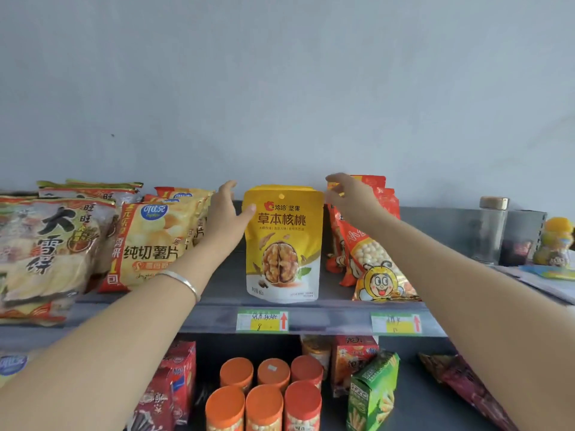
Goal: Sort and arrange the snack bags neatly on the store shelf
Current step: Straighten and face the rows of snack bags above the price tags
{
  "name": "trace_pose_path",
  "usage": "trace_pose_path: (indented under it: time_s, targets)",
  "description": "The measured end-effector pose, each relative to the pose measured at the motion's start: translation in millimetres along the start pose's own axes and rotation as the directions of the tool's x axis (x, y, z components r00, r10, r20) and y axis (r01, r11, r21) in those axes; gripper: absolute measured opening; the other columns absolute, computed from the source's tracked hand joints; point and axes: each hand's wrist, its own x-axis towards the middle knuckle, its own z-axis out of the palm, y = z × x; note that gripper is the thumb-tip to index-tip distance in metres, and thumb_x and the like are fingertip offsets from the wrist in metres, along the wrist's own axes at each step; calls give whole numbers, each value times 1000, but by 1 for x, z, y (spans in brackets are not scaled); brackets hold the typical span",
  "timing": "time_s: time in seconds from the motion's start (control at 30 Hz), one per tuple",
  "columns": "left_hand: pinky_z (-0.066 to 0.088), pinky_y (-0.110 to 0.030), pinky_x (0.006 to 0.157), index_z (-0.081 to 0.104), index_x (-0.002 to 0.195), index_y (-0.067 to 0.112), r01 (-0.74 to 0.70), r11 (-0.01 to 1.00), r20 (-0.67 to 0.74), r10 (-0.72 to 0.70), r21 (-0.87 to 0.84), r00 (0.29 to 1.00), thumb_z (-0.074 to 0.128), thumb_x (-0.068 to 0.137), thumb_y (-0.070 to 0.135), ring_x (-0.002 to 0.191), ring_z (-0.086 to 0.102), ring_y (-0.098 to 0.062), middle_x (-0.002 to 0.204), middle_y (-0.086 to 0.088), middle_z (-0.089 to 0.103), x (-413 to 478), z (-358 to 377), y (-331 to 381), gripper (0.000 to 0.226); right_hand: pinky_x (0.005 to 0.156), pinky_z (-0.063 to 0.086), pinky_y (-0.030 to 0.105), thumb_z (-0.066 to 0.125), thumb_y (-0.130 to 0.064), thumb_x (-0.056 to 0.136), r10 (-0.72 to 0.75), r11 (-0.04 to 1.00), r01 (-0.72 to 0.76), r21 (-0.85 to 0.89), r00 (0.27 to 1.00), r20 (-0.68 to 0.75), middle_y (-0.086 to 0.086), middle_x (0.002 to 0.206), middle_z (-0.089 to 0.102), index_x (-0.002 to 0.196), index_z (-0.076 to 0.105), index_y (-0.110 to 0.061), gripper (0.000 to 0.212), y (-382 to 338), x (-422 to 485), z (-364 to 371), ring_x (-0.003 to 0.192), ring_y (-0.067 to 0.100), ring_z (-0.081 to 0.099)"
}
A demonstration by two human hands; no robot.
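A yellow walnut snack bag (283, 244) stands upright at the middle of the grey top shelf (217, 284), with more of the same kind behind it. My left hand (225, 213) is at the bag's upper left corner, thumb touching its front, fingers spread. My right hand (348, 194) hovers at the bag's upper right corner, fingers apart, in front of the red and orange ball-snack bags (370, 250). Potato chip bags (152, 244) stand to the left, and rice cracker bags (46, 250) lie further left.
Price tags (263, 320) are stuck on the shelf's front edge. A glass jar (493, 231), a small figurine (557, 241) and papers sit at the far right. The lower shelf holds orange-lidded cans (264, 396), red boxes and a green box (371, 396).
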Motion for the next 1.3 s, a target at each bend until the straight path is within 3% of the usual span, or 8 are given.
trace_pose_path:
  time_s: [0.27,0.37,0.47,0.67,0.77,0.83,0.97,1.3]
  targets:
    - [40,-41,99,35,138,13,334,942,252,-328,21,910,60,91,25,123,47,-28,135,-13,48,-62,35,-51,54,67,45,32,49,-31,98,299,953,-303,0,940,164,5,104,59,127,46,-13,35,47,-64,72,80,19,55]
    - [46,-40,93,42,129,16,299,952,288,-304,63,908,57,92,26,112,55,-26,122,-7,59,-71,42,-58,41,63,40,32,43,-31,99,362,929,-369,-16,902,235,3,88,55,103,48,-16,16,60,-75,91,71,19,49]
    - [48,-44,91,42,126,17,266,960,289,-280,89,915,57,93,28,106,58,-25,114,-6,61,-71,42,-60,38,61,35,32,38,-32,100,384,919,-395,7,897,217,-3,74,45,80,42,-22,23,62,-78,100,65,16,42]
    - [49,-42,87,39,126,16,232,968,265,-249,97,932,58,92,28,100,59,-25,109,-6,62,-75,42,-64,40,54,30,27,40,-29,100,398,911,-412,12,888,231,-3,71,43,72,37,-24,28,61,-76,101,62,12,40]
    - [46,-34,84,37,131,14,217,974,205,-225,62,953,60,91,23,106,56,-24,118,-9,57,-74,39,-64,47,61,39,29,44,-30,100,395,915,-404,9,898,197,1,86,54,94,49,-18,14,60,-77,98,74,19,51]
    - [44,-31,81,39,128,11,186,982,126,-190,46,974,60,91,21,107,55,-24,119,-10,53,-72,35,-63,44,64,42,32,45,-31,99,377,926,-375,-41,924,67,4,97,59,111,49,-15,20,56,-81,93,84,25,58]
    - [41,-30,72,46,109,11,85,993,46,-89,78,995,59,90,19,92,55,-24,100,-9,54,-70,27,-57,24,62,43,34,44,-30,99,123,946,-170,-276,976,-180,4,100,62,102,53,-13,20,39,-89,85,88,26,57]
    - [45,-31,74,47,102,19,-12,996,7,12,86,1000,60,90,20,88,55,-19,94,-3,56,-58,-24,-71,17,72,45,34,41,-29,100,-191,957,192,-218,981,25,2,114,59,121,53,-15,27,-46,-82,144,99,26,58]
